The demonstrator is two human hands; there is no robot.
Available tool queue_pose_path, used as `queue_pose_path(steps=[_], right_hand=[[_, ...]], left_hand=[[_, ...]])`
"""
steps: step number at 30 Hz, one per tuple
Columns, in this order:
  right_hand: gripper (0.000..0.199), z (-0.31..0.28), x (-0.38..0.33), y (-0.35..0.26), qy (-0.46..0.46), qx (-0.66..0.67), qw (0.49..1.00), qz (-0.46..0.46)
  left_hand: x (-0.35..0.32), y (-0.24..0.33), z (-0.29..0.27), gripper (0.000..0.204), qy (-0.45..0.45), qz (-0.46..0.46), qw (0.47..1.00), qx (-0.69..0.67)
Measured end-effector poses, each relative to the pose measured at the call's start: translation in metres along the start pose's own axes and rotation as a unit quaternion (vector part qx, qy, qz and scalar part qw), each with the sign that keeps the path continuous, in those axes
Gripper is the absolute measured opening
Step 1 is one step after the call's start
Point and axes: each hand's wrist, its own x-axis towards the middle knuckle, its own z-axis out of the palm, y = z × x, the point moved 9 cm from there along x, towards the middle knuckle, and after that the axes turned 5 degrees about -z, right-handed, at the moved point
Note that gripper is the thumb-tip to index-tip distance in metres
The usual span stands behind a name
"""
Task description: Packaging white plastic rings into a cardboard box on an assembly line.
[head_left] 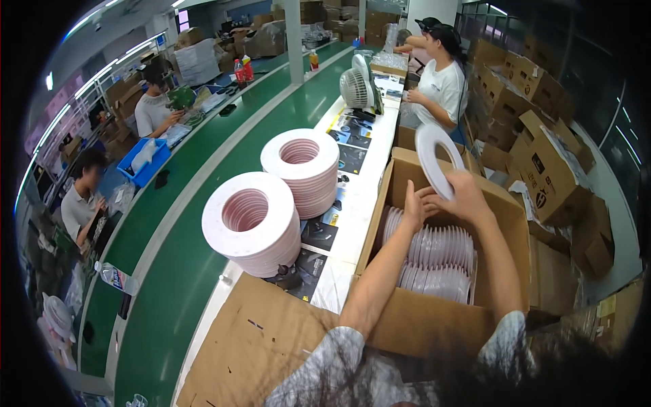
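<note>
Over the cardboard box point(407, 319), both hands' fingers point(453, 184) pinch a white ring point(434, 157).

The right hand point(468, 197) covers the lower rim of the white ring point(434, 159); the cardboard box point(434, 319) wall hides the lower ends of the packed rings point(437, 261), and both elbows are cut off by the lower edge

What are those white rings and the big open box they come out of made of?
The white ring in the right hand looks like thin, flat foam or card with a matte white face; hard to tell which. The open box looks like plain brown corrugated cardboard, matte.
</note>
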Motion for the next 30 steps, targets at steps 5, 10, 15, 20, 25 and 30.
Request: queue_pose_path(steps=[5, 10, 15, 20, 25, 30], right_hand=[[0.056, 0.031, 0.137, -0.101, -0.11, -0.092, 0.972, -0.185], [0.061, 0.085, 0.193, -0.117, -0.197, -0.111, 0.954, -0.196], [0.063, 0.129, 0.212, -0.199, -0.273, -0.098, 0.928, -0.236], [0.063, 0.139, 0.199, -0.157, -0.295, -0.074, 0.923, -0.236], [0.061, 0.144, 0.193, -0.173, -0.289, -0.017, 0.928, -0.233], [0.062, 0.143, 0.192, -0.143, -0.284, -0.024, 0.933, -0.221]], left_hand=[[0.014, -0.025, 0.005, 0.077, -0.025, -0.049, 0.995, 0.085], [-0.003, -0.019, 0.057, 0.062, -0.059, 0.091, 0.97, 0.218], [0.014, -0.022, -0.03, 0.071, -0.072, 0.233, 0.935, 0.259], [0.014, -0.031, 0.017, 0.066, -0.096, 0.247, 0.892, 0.367], [0.006, -0.031, 0.004, 0.062, -0.126, 0.225, 0.922, 0.288], [-0.004, -0.031, 0.028, 0.064, -0.094, 0.205, 0.883, 0.411]])
